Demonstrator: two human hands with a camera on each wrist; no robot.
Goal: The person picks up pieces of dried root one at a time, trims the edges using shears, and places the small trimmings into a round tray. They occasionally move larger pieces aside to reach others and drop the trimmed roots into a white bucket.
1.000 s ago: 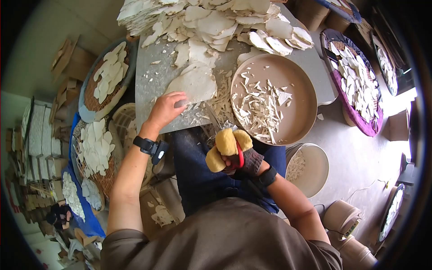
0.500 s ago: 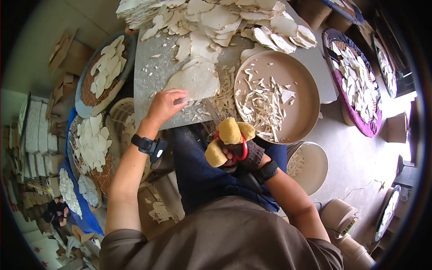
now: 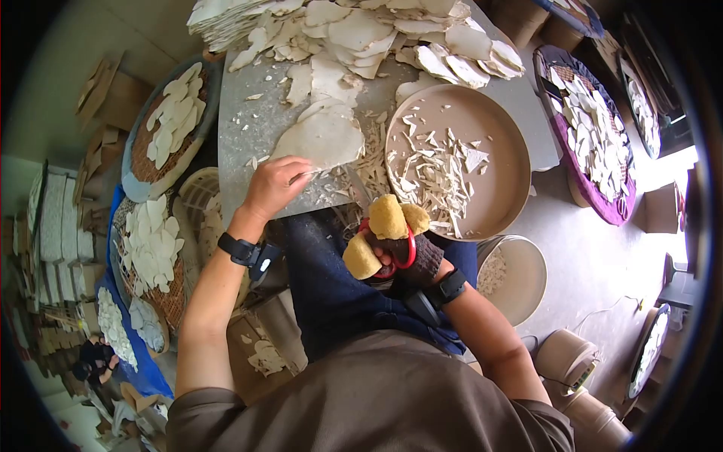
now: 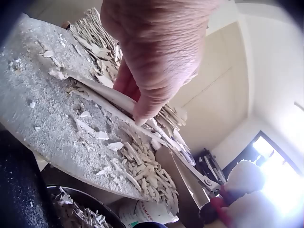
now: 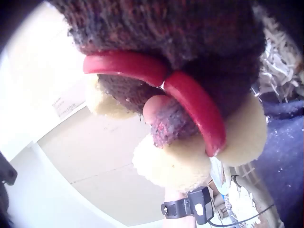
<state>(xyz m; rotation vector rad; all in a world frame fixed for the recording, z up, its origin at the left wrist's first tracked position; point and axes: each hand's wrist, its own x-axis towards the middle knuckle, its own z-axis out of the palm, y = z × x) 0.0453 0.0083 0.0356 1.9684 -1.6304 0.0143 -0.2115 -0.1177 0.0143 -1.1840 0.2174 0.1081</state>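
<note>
A grey work board (image 3: 248, 135) lies across the person's lap in the middle of the head view, dusted with crumbs and pale chips. Grey floor (image 3: 595, 256) shows at the right. Along the top edge of the frame the board carries a loose pile of pale flat slices (image 3: 354, 30).

A round tan tray (image 3: 504, 166) sits on the board's right part and holds narrow offcuts (image 3: 437, 169). Below it, right of the knees, a white bucket (image 3: 531, 290) contains small bits. At the left a woven tray (image 3: 139, 177) bears more slices, and at the far right a purple-rimmed tray (image 3: 602, 207) is spread with them too.

The large sheet (image 3: 324, 139) lies flat at the board's centre, its long axis running roughly left to right. The left hand (image 3: 275, 184) pinches its lower left edge. In the left wrist view the thumb (image 4: 147, 102) bears down on the raised edge (image 4: 102, 92) with fingers beneath.

The right hand (image 3: 395, 241), in a dark knit glove with yellow padded fingertips, is curled through the red loops of the scissors (image 3: 359, 193), just below the board's near edge. Their long axis runs from bottom centre up and left, tips towards the sheet's lower edge. Whether the blades are parted I cannot tell. The right wrist view shows the red handle (image 5: 194, 107) tight against the glove.
</note>
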